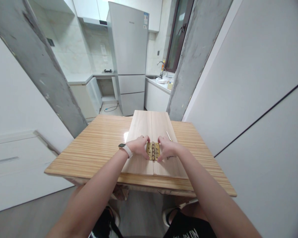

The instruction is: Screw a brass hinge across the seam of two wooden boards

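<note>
A brass-coloured butt hinge lies unfolded over the seam between two pale wooden boards, its knuckle running along the joint. My left hand holds the hinge's left leaf by its edges between thumb and fingers. On the other side, my right hand grips the right leaf the same way. The left board and right board lie flat, side by side. Beyond my right hand is a thin metal rod-like tool, partly covered. Small dark items show beside my right palm, too small to name.
The boards rest on a wood-grain table whose near edge is close to my legs. Past the table stand a refrigerator and a sink counter. A white panel wall runs along the right side.
</note>
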